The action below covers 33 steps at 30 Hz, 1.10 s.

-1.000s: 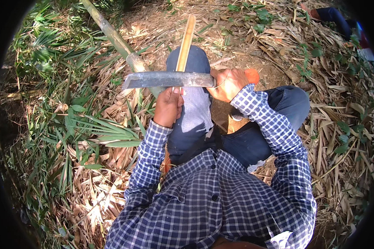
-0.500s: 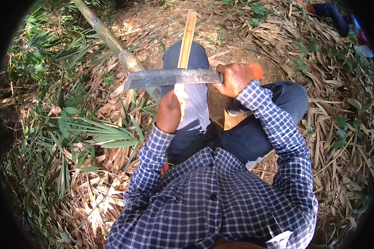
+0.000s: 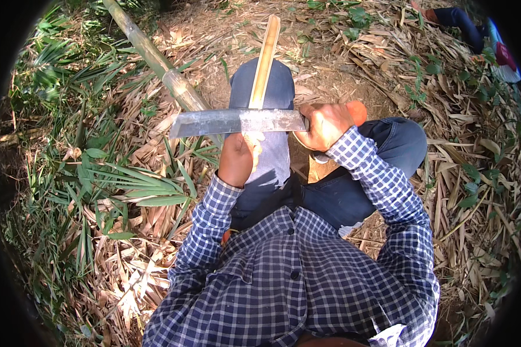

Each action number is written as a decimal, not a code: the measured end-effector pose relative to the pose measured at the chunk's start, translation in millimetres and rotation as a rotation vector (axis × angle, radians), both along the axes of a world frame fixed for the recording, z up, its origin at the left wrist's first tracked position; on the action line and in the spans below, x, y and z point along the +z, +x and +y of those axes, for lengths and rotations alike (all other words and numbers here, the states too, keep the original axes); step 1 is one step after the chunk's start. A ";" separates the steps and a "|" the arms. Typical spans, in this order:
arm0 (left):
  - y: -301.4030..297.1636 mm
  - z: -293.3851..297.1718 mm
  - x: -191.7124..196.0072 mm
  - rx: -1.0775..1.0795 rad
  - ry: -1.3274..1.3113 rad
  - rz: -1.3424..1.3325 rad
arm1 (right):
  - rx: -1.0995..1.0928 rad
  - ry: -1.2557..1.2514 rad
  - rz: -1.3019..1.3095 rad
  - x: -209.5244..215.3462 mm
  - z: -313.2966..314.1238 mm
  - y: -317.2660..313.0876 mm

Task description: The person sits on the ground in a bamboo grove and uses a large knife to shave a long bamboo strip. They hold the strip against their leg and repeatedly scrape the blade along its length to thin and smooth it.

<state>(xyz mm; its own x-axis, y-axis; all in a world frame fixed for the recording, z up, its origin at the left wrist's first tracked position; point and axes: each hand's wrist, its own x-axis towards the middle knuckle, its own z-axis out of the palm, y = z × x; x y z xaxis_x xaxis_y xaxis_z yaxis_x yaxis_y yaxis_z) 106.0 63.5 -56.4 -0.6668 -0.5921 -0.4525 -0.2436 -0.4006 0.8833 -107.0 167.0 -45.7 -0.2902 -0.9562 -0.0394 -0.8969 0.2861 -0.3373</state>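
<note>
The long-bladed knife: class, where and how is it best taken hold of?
Probably by its orange handle, from the person's right, as the right grip does: the handle's end sticks out there, while the metal blade points left across the strip.

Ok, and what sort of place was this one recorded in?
Outdoors, on sunlit ground that looks like a bamboo grove or woodland edge. Dry fallen leaves cover much of the soil, green plants crowd the left side, and a long bamboo pole lies there too.
</note>
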 end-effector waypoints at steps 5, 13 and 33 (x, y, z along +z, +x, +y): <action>-2.0 -2.8 -6.8 -0.003 0.022 0.067 | -0.045 -0.066 -0.014 -5.1 -9.1 -10.8; -3.5 -6.6 -3.0 -0.016 0.075 0.077 | -0.080 -0.060 0.017 -12.4 -15.8 -20.3; -1.7 8.3 0.7 -0.057 0.042 0.006 | -0.199 -0.055 -0.047 -7.6 -9.6 -42.0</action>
<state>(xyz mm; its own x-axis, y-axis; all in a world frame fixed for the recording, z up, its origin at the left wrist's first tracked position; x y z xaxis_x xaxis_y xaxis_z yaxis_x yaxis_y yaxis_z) 104.3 71.8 -55.6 -0.7018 -0.5333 -0.4723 -0.2623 -0.4229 0.8674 -149.0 157.5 -53.4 -0.4725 -0.8813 -0.0066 -0.8077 0.4360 -0.3970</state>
